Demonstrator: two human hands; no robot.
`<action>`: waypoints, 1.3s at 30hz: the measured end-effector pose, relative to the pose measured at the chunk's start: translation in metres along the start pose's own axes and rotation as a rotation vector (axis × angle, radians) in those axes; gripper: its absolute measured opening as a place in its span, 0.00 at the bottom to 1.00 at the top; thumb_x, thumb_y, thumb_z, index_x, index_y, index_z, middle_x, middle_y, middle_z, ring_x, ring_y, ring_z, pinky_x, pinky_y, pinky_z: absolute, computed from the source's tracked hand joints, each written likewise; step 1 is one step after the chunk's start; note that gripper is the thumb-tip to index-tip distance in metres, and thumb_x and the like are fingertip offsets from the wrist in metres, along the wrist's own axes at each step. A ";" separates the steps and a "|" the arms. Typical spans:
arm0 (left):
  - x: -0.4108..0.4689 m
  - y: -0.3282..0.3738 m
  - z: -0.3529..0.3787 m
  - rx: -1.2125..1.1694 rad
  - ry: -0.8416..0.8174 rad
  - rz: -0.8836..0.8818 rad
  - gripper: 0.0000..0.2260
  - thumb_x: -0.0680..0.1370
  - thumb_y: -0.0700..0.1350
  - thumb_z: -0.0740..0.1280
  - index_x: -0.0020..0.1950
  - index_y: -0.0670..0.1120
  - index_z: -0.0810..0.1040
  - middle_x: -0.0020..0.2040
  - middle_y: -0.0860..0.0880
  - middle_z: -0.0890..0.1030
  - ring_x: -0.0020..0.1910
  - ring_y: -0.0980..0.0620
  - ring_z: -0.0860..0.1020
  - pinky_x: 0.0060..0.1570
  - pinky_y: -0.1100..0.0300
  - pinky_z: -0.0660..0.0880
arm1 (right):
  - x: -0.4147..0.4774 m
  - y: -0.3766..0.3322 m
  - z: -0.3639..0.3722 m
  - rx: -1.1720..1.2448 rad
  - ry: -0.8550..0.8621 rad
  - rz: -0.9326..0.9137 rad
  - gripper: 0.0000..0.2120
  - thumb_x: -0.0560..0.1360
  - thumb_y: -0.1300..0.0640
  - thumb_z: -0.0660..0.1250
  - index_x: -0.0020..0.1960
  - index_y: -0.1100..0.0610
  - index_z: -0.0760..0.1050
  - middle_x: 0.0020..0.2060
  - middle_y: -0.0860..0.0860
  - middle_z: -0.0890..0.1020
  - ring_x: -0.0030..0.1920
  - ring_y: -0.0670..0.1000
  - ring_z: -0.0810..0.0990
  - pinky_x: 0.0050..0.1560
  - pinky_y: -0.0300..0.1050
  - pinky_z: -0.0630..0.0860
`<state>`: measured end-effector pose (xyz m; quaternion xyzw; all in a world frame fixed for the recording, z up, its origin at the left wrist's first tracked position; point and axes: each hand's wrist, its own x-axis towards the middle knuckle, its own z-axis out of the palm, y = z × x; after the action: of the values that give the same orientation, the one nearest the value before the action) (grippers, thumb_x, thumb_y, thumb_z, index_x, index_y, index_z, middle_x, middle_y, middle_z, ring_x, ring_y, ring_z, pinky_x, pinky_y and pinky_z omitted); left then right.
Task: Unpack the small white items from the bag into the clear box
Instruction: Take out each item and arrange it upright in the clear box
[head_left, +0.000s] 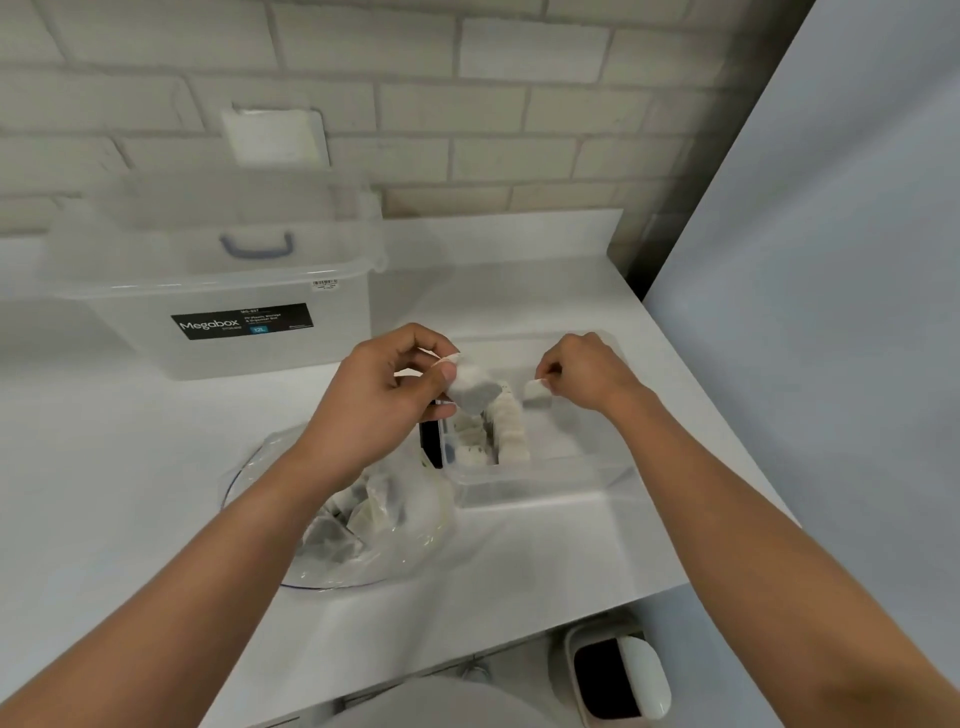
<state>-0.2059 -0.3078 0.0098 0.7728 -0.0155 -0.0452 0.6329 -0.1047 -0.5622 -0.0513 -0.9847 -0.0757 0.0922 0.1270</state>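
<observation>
Clear box (540, 486), bag (415, 545) beside, Megabox tub (130, 332) behind

You are facing a large clear storage box (130, 332); its black label (242, 321) is showing "Megabox", with "12L" on a blue patch (258, 329). Smaller print and the barcode sticker (325, 284) are proving illegible.
</observation>
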 end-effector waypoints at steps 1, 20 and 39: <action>0.000 -0.001 0.002 0.005 0.005 -0.002 0.03 0.80 0.40 0.70 0.50 0.48 0.83 0.41 0.52 0.82 0.40 0.47 0.87 0.53 0.49 0.83 | 0.001 0.002 0.003 0.006 -0.015 0.001 0.09 0.78 0.65 0.69 0.53 0.57 0.86 0.51 0.54 0.87 0.50 0.54 0.84 0.55 0.49 0.82; 0.008 -0.013 0.023 0.103 0.001 -0.011 0.05 0.76 0.39 0.75 0.45 0.48 0.82 0.41 0.49 0.84 0.40 0.48 0.86 0.55 0.44 0.82 | 0.002 -0.009 0.011 -0.380 0.021 0.024 0.10 0.80 0.56 0.69 0.58 0.61 0.78 0.53 0.60 0.80 0.52 0.63 0.80 0.44 0.48 0.72; 0.019 0.003 0.044 0.422 -0.114 0.160 0.16 0.74 0.45 0.76 0.55 0.55 0.72 0.39 0.55 0.83 0.37 0.56 0.83 0.35 0.44 0.82 | -0.094 -0.031 -0.036 0.490 0.073 -0.169 0.11 0.75 0.44 0.74 0.56 0.44 0.85 0.47 0.38 0.86 0.47 0.39 0.84 0.55 0.43 0.80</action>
<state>-0.1912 -0.3529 0.0029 0.8804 -0.1212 -0.0341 0.4571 -0.1927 -0.5578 0.0065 -0.9175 -0.1283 0.0614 0.3715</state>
